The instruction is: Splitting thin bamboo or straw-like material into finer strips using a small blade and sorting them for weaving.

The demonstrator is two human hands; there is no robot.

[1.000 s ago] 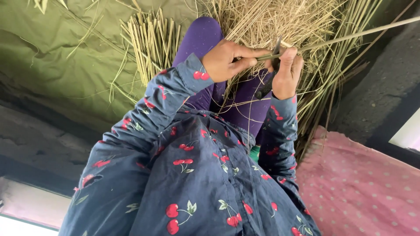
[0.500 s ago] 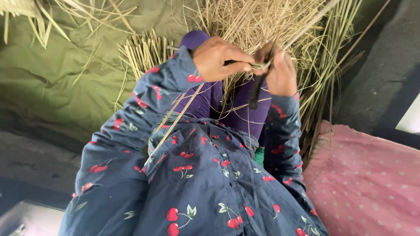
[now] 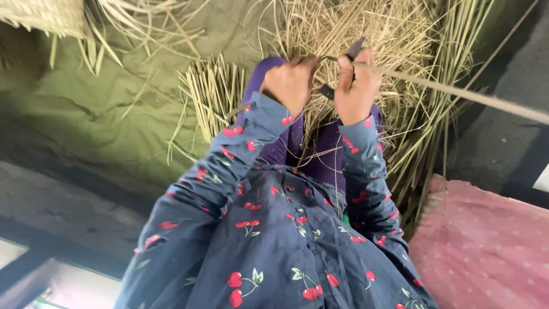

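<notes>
My left hand (image 3: 290, 84) is closed around a thin, pale reed strip (image 3: 457, 91) that runs far out to the right. My right hand (image 3: 357, 86) is right beside it, gripping a dark knife (image 3: 355, 48) whose blade tip sticks up above the fingers and lies against the strip. Both hands are held close together over my purple-clad legs (image 3: 320, 154), above a heap of dry straw-coloured reeds (image 3: 366, 28). Both arms are in dark blue sleeves (image 3: 229, 166) with a red cherry print.
A bundle of cut greenish reed stalks (image 3: 211, 91) lies to the left on an olive green cloth (image 3: 86, 114). A woven straw piece (image 3: 46, 14) shows at the top left. A pink dotted cushion (image 3: 486, 246) lies at the lower right, next to a dark floor (image 3: 514, 63).
Both hands have moved up and closer together. The long strip now sticks out far to the right, and the knife sits more upright in my right hand.
</notes>
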